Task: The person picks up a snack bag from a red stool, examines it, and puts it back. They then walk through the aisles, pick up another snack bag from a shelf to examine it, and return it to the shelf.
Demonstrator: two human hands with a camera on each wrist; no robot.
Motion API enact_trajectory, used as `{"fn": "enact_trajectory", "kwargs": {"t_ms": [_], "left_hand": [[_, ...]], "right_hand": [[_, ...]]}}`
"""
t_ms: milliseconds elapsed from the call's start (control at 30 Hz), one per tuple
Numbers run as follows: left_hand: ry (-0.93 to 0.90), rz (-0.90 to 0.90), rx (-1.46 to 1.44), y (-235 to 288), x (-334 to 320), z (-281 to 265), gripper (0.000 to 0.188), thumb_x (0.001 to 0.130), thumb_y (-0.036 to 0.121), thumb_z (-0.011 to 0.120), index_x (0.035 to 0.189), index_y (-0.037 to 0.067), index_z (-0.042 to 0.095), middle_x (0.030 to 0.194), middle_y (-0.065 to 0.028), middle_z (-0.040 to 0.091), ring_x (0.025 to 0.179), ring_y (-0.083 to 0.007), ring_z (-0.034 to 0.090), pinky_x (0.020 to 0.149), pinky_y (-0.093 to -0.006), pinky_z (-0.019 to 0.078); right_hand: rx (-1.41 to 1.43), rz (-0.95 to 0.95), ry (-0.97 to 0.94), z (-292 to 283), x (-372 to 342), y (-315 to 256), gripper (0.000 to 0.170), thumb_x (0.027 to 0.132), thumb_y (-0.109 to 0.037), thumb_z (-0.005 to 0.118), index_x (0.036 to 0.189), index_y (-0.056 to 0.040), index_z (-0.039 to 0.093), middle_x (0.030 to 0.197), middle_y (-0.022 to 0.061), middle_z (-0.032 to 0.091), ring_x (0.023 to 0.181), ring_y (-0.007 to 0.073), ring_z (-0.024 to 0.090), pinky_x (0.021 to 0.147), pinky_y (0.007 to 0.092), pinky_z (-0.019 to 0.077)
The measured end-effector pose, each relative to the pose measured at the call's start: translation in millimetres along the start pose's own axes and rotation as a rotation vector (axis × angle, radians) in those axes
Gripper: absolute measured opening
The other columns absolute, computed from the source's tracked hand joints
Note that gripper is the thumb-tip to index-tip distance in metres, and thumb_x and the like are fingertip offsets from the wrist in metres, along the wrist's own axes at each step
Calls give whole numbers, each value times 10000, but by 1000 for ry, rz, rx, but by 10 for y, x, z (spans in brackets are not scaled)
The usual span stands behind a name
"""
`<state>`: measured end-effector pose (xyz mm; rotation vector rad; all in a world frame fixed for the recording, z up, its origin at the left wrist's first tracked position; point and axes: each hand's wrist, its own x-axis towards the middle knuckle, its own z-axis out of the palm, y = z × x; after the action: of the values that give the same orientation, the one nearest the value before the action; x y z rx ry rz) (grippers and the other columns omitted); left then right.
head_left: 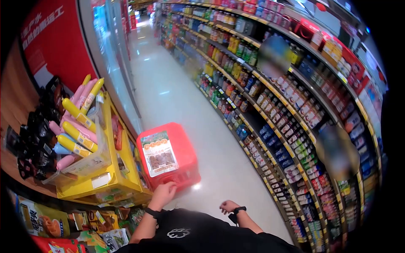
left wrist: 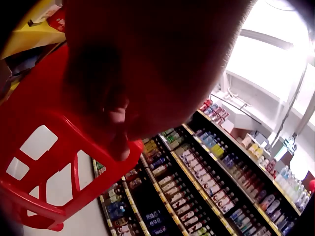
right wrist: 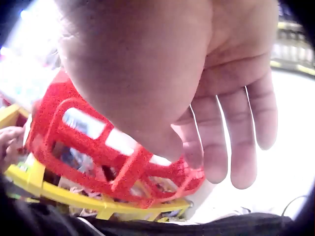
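A red plastic basket [head_left: 185,147] with cut-out sides stands out in front of me in the head view, over the pale floor. A snack packet [head_left: 158,154] with a printed brown picture lies flat within its outline. My left hand [head_left: 164,195] grips the near edge of the basket; in the left wrist view, a fingertip [left wrist: 119,147] hooks over the red rim. My right hand [head_left: 229,206] hangs empty to the right, apart from the basket, its fingers [right wrist: 242,157] relaxed and slightly spread in the right wrist view.
Long drink shelves [head_left: 253,97] run along the right side of the aisle floor [head_left: 158,80]. At left, a yellow rack [head_left: 122,168] bears a bin of sausages [head_left: 80,126]. Bagged snacks [head_left: 93,221] fill the lower left. A glass-fronted cabinet [head_left: 112,42] stands farther along.
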<state>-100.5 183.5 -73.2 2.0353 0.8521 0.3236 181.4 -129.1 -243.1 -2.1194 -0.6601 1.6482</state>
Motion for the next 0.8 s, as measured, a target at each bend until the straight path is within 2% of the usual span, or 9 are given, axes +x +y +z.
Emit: {"fn": "enact_trajectory", "kwargs": {"t_ms": [133,200,300,400,467,533,600,667,800], "left_hand": [[-218,153,88,244,-9,245,259,978,249,642,1095,56,769,864,-226,736,805,-406,736,743,-490,576],[-287,241,199,237,-6,396,278,996,235,657,1151,31,765,864,-187,763,801,-320,765,760,-405,588],[-435,236,263,-210,38,748,294,982,250,668,1129,19,772,925,-210,768,859,-328,763,804,-413,588],[-522,230,324,-669,32,986,322,956,281,688,1116,18,782,930,-200,776,872,-300,764,818,-407,588],[-556,87,384,-1026,-106,1079,397,957,378,650,1109,32,774,994,-274,738,981,-437,728,867,-500,564],[-643,16,359,-1590,-245,1161,419,953,410,650,1156,68,783,1018,-218,777,1016,-411,743,905,-474,571],[-769,-268,400,-1762,-487,1149,389,972,360,640,1254,125,771,1138,-166,786,1073,-335,752,935,-444,573],[-963,61,626,-2080,-704,1037,351,1006,290,611,1276,118,753,1231,-127,762,1074,-282,739,916,-399,573],[-1071,-77,616,-1958,-897,1058,332,1020,312,615,1246,112,754,1166,-122,767,1014,-259,741,867,-391,579]], "right_hand": [[289,270,195,169,-271,1326,331,1018,-244,573,1207,-24,733,1040,138,801,843,259,801,694,371,636],[371,339,263,269,-635,1736,296,1007,-241,608,1172,-30,735,1050,125,811,858,280,815,566,358,567],[823,331,407,566,-1015,2360,240,1012,-158,596,1111,30,707,993,168,794,780,331,804,560,392,578],[1025,322,538,988,-1172,3024,251,1003,-107,574,1131,60,712,966,201,782,730,339,791,591,467,610],[1013,372,605,1236,-1347,3242,241,1000,-106,581,1116,50,724,919,183,779,686,320,783,556,446,584],[1017,395,691,1417,-1553,3353,235,1002,-105,562,1082,41,728,862,169,768,658,307,775,508,421,555],[1013,404,760,1494,-1772,3380,241,1003,-119,551,1069,38,722,852,166,765,642,297,767,495,395,550],[1048,334,824,1594,-1818,3652,213,995,-122,571,1050,29,712,831,161,749,628,297,757,511,409,571],[1153,249,931,1727,-2184,3772,220,993,-158,568,1052,-6,715,812,129,741,619,261,751,500,350,538]]}}
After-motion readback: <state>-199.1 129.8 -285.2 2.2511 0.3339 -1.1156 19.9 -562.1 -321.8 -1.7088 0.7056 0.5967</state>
